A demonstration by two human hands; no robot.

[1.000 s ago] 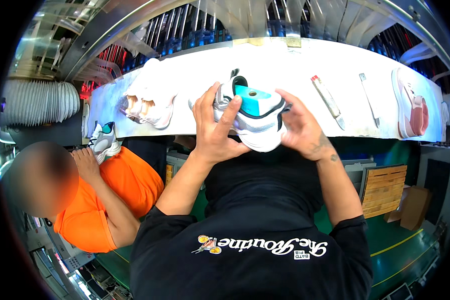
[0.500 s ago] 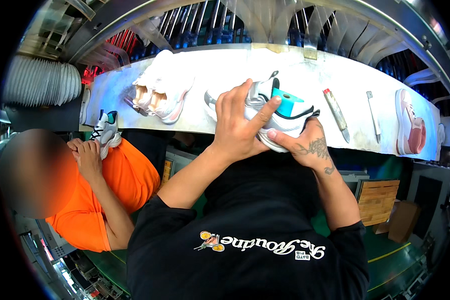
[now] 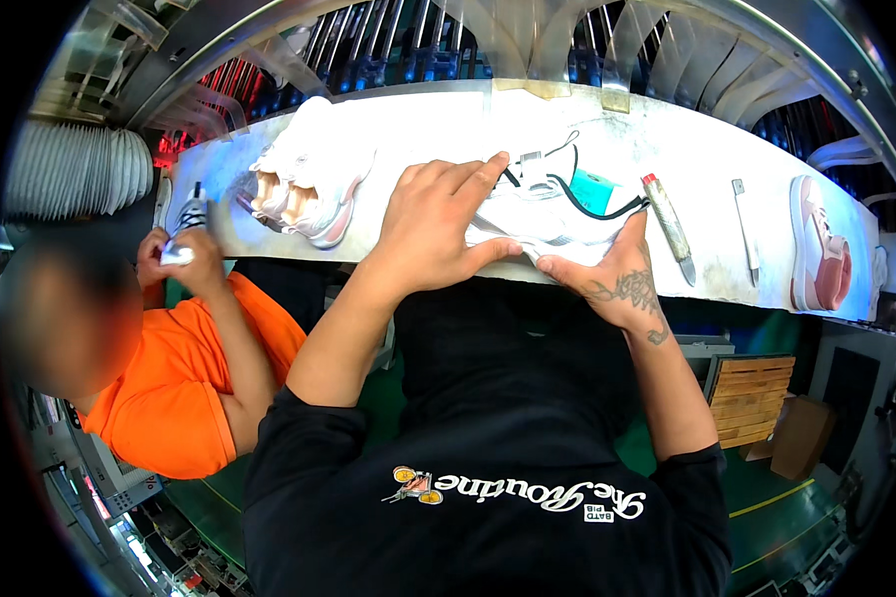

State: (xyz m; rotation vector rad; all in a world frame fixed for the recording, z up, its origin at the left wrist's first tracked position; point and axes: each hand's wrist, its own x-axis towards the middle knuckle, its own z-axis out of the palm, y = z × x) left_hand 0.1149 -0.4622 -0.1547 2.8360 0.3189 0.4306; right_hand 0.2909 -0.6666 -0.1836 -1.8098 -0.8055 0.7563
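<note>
A white sneaker [image 3: 553, 224] with black laces and a teal insert [image 3: 592, 189] lies on the long pale workbench [image 3: 707, 149] in front of me. My left hand [image 3: 438, 224] lies flat on top of it, fingers stretched toward the laces. The shoe's near right side is gripped by my right hand [image 3: 612, 274], thumb pressed along its lower edge. Both forearms reach up from my black shirt.
A pair of white and pink sneakers [image 3: 309, 184] sits left of my hands. A red-capped pen-like tool [image 3: 667, 224], a thin metal tool [image 3: 745, 234] and a pink shoe [image 3: 816, 244] lie to the right. A person in orange [image 3: 169, 368] handles a shoe at the left.
The sneaker has come down from being held up in both hands and now lies low on the bench under my left palm. The view shifted so the bench sits closer.
</note>
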